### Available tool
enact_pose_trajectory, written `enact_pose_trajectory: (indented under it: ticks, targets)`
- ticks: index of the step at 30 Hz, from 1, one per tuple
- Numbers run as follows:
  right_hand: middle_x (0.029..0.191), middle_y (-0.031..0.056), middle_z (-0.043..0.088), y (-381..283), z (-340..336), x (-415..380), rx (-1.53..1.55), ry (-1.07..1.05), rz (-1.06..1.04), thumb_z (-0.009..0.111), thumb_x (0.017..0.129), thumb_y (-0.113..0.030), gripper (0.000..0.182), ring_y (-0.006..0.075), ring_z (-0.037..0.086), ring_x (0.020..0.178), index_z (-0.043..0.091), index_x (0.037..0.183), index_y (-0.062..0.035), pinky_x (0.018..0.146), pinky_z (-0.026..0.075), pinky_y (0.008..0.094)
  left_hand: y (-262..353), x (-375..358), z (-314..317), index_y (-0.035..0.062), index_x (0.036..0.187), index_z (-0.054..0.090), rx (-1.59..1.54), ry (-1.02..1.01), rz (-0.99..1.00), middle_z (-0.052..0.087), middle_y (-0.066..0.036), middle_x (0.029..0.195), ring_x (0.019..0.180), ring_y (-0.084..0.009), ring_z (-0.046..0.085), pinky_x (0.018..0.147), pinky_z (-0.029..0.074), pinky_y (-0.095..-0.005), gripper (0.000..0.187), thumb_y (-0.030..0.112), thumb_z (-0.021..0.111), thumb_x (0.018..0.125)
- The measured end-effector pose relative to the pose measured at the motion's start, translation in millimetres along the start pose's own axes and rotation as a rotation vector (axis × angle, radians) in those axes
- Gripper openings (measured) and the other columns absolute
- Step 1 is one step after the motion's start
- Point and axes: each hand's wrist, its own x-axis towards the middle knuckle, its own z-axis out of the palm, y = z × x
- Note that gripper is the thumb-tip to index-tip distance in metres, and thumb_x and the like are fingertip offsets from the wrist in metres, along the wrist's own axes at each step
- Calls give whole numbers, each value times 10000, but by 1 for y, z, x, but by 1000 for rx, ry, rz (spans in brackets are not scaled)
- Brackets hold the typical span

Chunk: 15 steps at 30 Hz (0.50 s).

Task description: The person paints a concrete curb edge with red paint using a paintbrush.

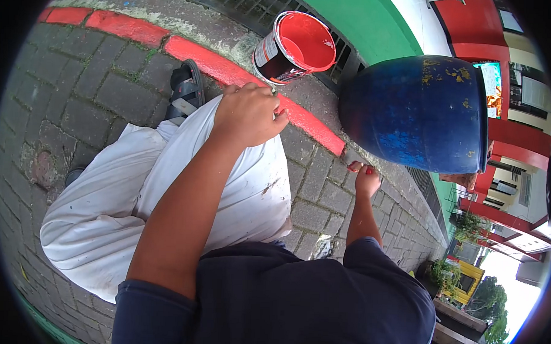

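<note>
My left hand is curled above the knee of the white trousers, near the red-painted kerb. A bit of red shows beside its thumb, too hidden to name. Farther right, my right hand is closed on a small paintbrush with red on it. The brush is at the kerb, close to where the red paint ends. A bucket of red paint stands beyond the kerb, its inner wall coated red.
A large blue barrel stands beside the bucket, beyond the kerb. A metal drain grate runs along the green wall. Grey paving lies under me, with a sandalled foot near the kerb. Potted plants are farther off.
</note>
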Motion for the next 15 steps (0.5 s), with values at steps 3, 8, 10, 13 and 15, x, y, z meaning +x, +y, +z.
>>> enact_pose_trajectory:
  ticks: [3,8,10,13,15]
  targets:
    - [906,198,731,-26,2,-11,90,38,-169,653,878,-300,263,376,718,846,766,991,-90,774,568,445,3,-1,-1,110,819,723,-27,-42,5,705,-51,876,954,-248,655,828,484,-446,267,361,640,851]
    - [919,194,733,-107,-20,-7,464,24,-418,682,898,-203,181,353,726,851,755,969,-53,757,573,406,-3,-5,-7,116,864,721,-27,4,-9,709,-60,906,975,-257,656,849,483,-464,269,347,586,899]
    - [930,189,734,-125,-25,-3,686,-38,-358,678,913,-181,168,344,729,857,748,959,-35,756,572,396,-5,-5,-6,134,880,728,-73,4,-37,715,-49,946,987,-239,654,863,478,-464,295,352,536,934]
    - [963,212,722,-135,-32,-11,458,-40,-575,691,925,-229,188,361,717,890,734,1046,-92,757,569,418,-6,-10,-6,143,891,724,-133,98,-20,718,-41,941,962,-236,660,845,483,-448,240,300,549,938]
    - [937,202,719,-130,-30,-24,293,-41,-674,685,931,-268,259,387,703,876,690,1175,-181,735,562,461,-9,-11,-5,141,888,724,-178,155,9,716,-35,936,959,-235,659,842,484,-440,218,286,567,928]
